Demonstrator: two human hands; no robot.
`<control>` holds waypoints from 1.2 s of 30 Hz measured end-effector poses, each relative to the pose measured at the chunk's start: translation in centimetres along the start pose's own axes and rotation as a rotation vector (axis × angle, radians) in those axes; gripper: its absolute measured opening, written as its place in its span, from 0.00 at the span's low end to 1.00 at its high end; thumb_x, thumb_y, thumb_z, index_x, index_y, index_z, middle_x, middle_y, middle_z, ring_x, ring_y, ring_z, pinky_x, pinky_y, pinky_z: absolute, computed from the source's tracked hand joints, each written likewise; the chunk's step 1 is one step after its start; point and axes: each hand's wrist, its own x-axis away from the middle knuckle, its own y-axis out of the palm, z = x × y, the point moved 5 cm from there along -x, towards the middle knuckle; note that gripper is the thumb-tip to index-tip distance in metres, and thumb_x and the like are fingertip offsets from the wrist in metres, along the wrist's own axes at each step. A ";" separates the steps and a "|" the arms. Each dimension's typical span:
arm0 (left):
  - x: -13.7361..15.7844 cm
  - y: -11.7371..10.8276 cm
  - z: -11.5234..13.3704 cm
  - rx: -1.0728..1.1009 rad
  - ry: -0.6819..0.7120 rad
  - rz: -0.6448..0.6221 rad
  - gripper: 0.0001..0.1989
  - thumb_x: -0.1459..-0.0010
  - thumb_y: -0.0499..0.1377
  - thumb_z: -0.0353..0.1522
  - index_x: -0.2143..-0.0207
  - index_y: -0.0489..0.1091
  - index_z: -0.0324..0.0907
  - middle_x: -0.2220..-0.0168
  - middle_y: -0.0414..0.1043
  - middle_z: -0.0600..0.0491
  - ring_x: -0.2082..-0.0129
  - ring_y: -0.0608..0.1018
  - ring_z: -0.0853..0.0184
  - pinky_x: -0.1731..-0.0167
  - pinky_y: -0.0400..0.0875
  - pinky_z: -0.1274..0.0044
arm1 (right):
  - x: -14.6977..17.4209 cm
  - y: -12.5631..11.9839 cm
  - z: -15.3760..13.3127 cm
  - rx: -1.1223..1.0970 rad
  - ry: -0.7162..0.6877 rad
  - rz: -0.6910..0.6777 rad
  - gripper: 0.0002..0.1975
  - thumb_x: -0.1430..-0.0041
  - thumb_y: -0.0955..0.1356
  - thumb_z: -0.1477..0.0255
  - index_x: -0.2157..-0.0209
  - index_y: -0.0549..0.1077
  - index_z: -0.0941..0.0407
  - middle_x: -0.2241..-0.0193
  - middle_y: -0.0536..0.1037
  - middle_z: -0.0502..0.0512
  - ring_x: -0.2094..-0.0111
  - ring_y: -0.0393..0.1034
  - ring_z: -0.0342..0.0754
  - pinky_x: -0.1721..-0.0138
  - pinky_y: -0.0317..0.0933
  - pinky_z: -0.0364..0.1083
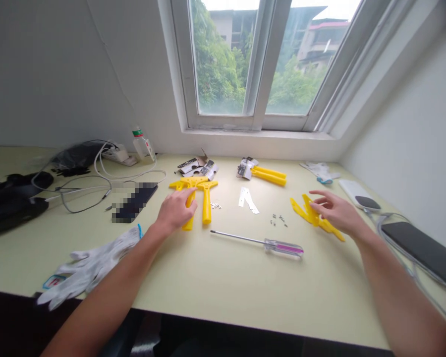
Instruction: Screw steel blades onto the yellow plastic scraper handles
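Note:
My left hand point(176, 208) rests over a yellow T-shaped scraper handle point(188, 226), its fingers closed about the grip. A second yellow handle point(206, 208) lies beside it on the right, and small nuts point(216, 205) are scattered close by. Over a small group of flat yellow plastic pieces point(312, 213), my right hand point(336, 213) reaches with fingers apart, some touching or just above them. Between the hands lie two flat metal blades point(248, 200), several small screws point(278, 219) and a screwdriver point(282, 248) with a clear and purple handle.
Towards the window lie a packaged yellow scraper point(269, 175) and torn card packaging point(196, 167). White gloves point(92, 265) overhang the front edge at left, near a dark phone point(137, 201), cables and a bottle point(144, 146). A white power bank point(359, 194) and black device point(423, 253) sit at right.

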 end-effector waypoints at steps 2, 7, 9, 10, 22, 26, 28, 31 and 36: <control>-0.1 0.4 -0.1 -0.047 0.008 -0.045 0.23 0.39 0.51 0.37 0.44 0.71 0.44 0.60 0.77 0.47 0.59 0.78 0.57 0.56 0.69 0.69 | 0.0 0.0 -0.1 0.037 -0.019 0.005 0.27 0.46 0.66 0.56 0.48 0.72 0.54 0.61 0.80 0.59 0.68 0.76 0.52 0.68 0.69 0.49; -0.1 0.9 0.1 -0.079 0.024 -0.065 0.23 0.38 0.50 0.37 0.43 0.70 0.43 0.55 0.77 0.46 0.57 0.78 0.55 0.55 0.69 0.66 | 0.3 -0.5 -0.7 0.097 -0.050 0.031 0.25 0.45 0.64 0.59 0.48 0.72 0.55 0.61 0.81 0.60 0.67 0.76 0.52 0.67 0.68 0.49; 0.0 0.8 0.1 -0.084 0.021 -0.066 0.23 0.38 0.51 0.36 0.42 0.69 0.43 0.55 0.78 0.46 0.57 0.78 0.55 0.55 0.69 0.66 | 0.2 -0.6 -0.5 0.105 -0.037 0.028 0.26 0.46 0.64 0.59 0.47 0.72 0.54 0.61 0.81 0.59 0.67 0.76 0.52 0.66 0.67 0.49; 0.0 0.8 0.1 -0.084 0.020 -0.066 0.23 0.38 0.51 0.36 0.43 0.70 0.43 0.55 0.78 0.46 0.57 0.78 0.55 0.55 0.69 0.66 | 0.2 -0.7 -0.3 0.115 -0.025 0.030 0.26 0.46 0.65 0.58 0.47 0.71 0.54 0.61 0.81 0.59 0.67 0.76 0.52 0.65 0.67 0.49; 0.8 1.3 3.8 0.485 0.252 0.039 0.20 0.38 0.54 0.34 0.44 0.70 0.43 0.54 0.77 0.50 0.56 0.78 0.63 0.51 0.71 0.71 | -2.1 0.9 3.6 0.203 0.074 0.000 0.22 0.49 0.66 0.58 0.52 0.72 0.49 0.60 0.82 0.60 0.62 0.77 0.61 0.60 0.64 0.56; 1.0 1.9 4.5 0.472 0.285 -0.014 0.21 0.39 0.55 0.33 0.44 0.70 0.42 0.49 0.76 0.48 0.52 0.78 0.60 0.48 0.71 0.68 | -2.1 1.4 4.1 0.286 0.090 -0.041 0.24 0.49 0.65 0.59 0.52 0.73 0.52 0.61 0.82 0.59 0.63 0.77 0.59 0.60 0.65 0.55; 1.0 1.7 4.1 0.428 0.259 0.004 0.21 0.39 0.54 0.32 0.43 0.69 0.42 0.50 0.76 0.47 0.52 0.78 0.59 0.49 0.71 0.66 | -1.9 1.2 3.9 0.371 0.075 -0.003 0.24 0.48 0.64 0.59 0.52 0.73 0.54 0.60 0.81 0.62 0.60 0.76 0.60 0.58 0.65 0.55; 1.0 1.1 3.3 0.400 0.230 0.058 0.21 0.38 0.54 0.33 0.43 0.69 0.41 0.52 0.76 0.46 0.54 0.78 0.59 0.50 0.72 0.66 | -1.2 0.9 0.8 0.493 -0.041 0.133 0.23 0.45 0.61 0.60 0.52 0.74 0.57 0.54 0.78 0.66 0.52 0.72 0.62 0.51 0.63 0.56; 0.9 -0.3 2.5 0.459 0.212 0.174 0.20 0.39 0.54 0.32 0.45 0.70 0.43 0.54 0.77 0.49 0.59 0.77 0.63 0.53 0.72 0.70 | -1.2 6.1 -8.5 0.309 -0.121 -0.117 0.20 0.38 0.60 0.62 0.50 0.71 0.55 0.58 0.80 0.58 0.60 0.75 0.51 0.55 0.64 0.49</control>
